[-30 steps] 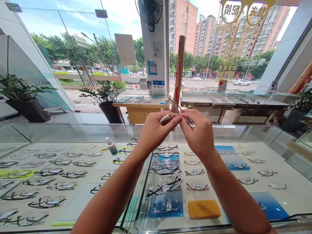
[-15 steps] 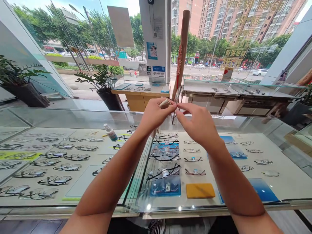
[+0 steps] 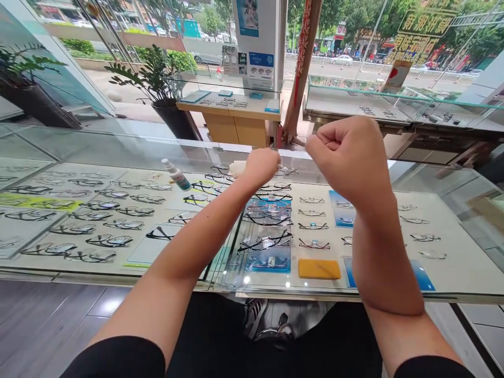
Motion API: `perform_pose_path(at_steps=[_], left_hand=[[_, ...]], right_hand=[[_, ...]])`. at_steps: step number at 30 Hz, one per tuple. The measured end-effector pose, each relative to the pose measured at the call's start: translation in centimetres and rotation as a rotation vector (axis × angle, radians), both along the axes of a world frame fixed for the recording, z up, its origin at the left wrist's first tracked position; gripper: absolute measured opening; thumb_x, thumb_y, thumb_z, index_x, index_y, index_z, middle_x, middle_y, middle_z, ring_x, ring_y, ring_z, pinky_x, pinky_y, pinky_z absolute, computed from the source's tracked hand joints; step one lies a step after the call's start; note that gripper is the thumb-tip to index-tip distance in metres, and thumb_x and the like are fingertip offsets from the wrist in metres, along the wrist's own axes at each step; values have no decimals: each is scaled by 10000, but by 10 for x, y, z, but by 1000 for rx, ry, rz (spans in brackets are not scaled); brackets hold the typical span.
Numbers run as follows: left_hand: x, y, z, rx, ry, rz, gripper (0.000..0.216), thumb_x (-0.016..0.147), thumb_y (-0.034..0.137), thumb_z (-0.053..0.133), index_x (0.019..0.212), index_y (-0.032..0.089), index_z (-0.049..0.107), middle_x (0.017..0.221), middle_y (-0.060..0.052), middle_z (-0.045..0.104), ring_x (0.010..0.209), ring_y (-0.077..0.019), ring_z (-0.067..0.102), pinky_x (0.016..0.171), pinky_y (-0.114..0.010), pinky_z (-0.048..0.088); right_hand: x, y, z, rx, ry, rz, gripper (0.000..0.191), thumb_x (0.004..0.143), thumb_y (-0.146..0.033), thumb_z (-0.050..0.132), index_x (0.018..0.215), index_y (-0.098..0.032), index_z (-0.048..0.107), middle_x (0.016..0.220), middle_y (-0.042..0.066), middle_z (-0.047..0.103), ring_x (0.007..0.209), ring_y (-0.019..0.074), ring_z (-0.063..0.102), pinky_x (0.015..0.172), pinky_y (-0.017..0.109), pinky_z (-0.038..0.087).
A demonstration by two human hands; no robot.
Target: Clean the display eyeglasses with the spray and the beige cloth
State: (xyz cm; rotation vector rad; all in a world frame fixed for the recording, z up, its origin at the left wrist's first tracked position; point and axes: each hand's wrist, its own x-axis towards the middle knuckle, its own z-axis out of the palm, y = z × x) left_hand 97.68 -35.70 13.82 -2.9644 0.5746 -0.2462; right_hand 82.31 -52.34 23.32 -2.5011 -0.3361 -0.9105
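Note:
My left hand (image 3: pixel 262 164) reaches out low over the glass counter (image 3: pixel 118 149), its fingers closed around a white cloth (image 3: pixel 237 168). A thin-framed pair of glasses (image 3: pixel 287 170) lies right at its fingertips; I cannot tell whether the hand holds it. My right hand (image 3: pixel 348 157) is raised nearer to me in a fist, thumb pressed against the forefinger. Anything in it is hidden. Under the glass lie several rows of glasses (image 3: pixel 268 218).
A small spray bottle (image 3: pixel 176 175) lies on the counter left of my left hand. A yellow pad (image 3: pixel 318 269) sits in the case near the front edge. Beyond stand a wooden pole (image 3: pixel 303 68), a potted plant (image 3: pixel 157 79) and other display counters (image 3: pixel 354 105).
My view has tilted down. My hands have parted: the left one went down and forward to the counter with the cloth, and the right one pulled back towards me into a fist.

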Motion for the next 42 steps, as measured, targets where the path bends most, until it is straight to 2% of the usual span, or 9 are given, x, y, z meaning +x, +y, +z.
perform_pose_path(at_steps=[8,16,21,24,28,32,35,38,42], left_hand=[[16,4,-18,48,97,79,287,993,199,637,1168,97,840,1162,-248,824,1156,-382,781,965,-403,582],[22,6,-26,40,148,83,308,970,167,658,1209,84,835,1193,-273,813,1178,-410,775,995,-442,591],[24,6,-29,23,149,94,303,975,176,665,1206,90,841,1209,-266,816,1178,-394,777,1013,-434,588],[18,5,-19,18,138,97,295,989,216,672,1201,98,842,1178,-250,824,1180,-382,775,1008,-416,585],[-20,6,25,-41,8,49,283,979,265,686,1164,133,855,1153,-226,825,1140,-398,782,962,-441,579],[-96,16,84,-222,-138,-48,218,981,333,705,1048,219,879,998,-128,822,1079,-351,776,931,-434,539],[-145,38,110,-277,-148,-60,222,996,337,678,1010,234,875,938,-90,793,1059,-310,761,946,-418,500],[-168,76,108,-133,-58,-9,207,982,363,689,928,243,849,895,-67,778,1016,-296,749,911,-382,488],[-170,138,67,144,201,152,139,933,333,737,877,241,824,833,-77,778,910,-292,741,811,-336,478]], right_hand=[[-3,1,-2,-30,3,65,348,897,-132,568,631,-279,399,628,-56,153,676,184,197,642,374,220],[-7,4,-2,27,9,107,523,892,-150,596,613,-268,170,624,-65,134,646,151,147,637,359,216],[-11,4,-2,45,5,125,509,901,-162,590,630,-268,173,632,-64,131,662,152,142,620,354,211],[-13,2,0,62,-10,152,528,902,-157,606,635,-265,163,629,-64,136,660,147,142,614,354,203],[-18,-1,2,159,-150,229,543,901,-156,614,630,-266,156,636,-65,129,642,132,139,605,341,205],[-24,-4,5,331,-390,221,526,877,-163,598,625,-267,148,642,-59,122,625,118,130,589,336,165],[-28,-6,6,464,-565,285,524,843,-128,611,618,-257,155,636,-59,121,615,100,125,598,341,123],[-30,-6,5,547,-684,306,534,828,-124,638,608,-245,167,634,-56,128,605,87,144,611,346,119],[-37,-5,3,541,-644,307,546,816,-209,666,581,-251,175,611,-52,133,582,87,166,617,361,128]])
